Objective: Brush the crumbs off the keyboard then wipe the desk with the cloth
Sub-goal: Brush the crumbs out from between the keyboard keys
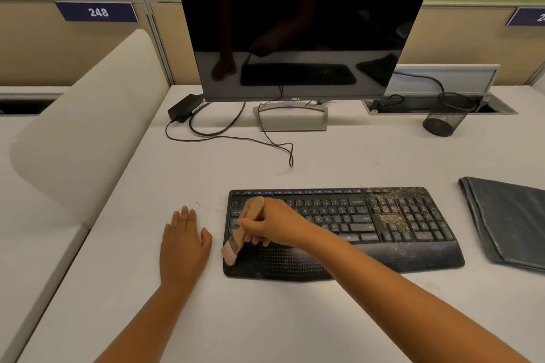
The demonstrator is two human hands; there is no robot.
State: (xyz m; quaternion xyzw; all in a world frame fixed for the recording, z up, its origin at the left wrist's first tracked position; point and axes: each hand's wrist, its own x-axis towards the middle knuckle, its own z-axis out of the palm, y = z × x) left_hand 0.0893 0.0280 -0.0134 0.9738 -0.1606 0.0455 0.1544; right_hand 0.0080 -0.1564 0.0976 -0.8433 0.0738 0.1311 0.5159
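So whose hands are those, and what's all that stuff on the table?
There's no machine here. A person wears a camera on their head, so you see their own two hands from above. The right hand holds a small brush with its bristles at the left end of the black keyboard. The left hand lies flat on the white desk, holding nothing. Crumbs are sprinkled over the keyboard's right side. A folded grey cloth waits to the right. Behind sit a dark monitor and a mesh cup.
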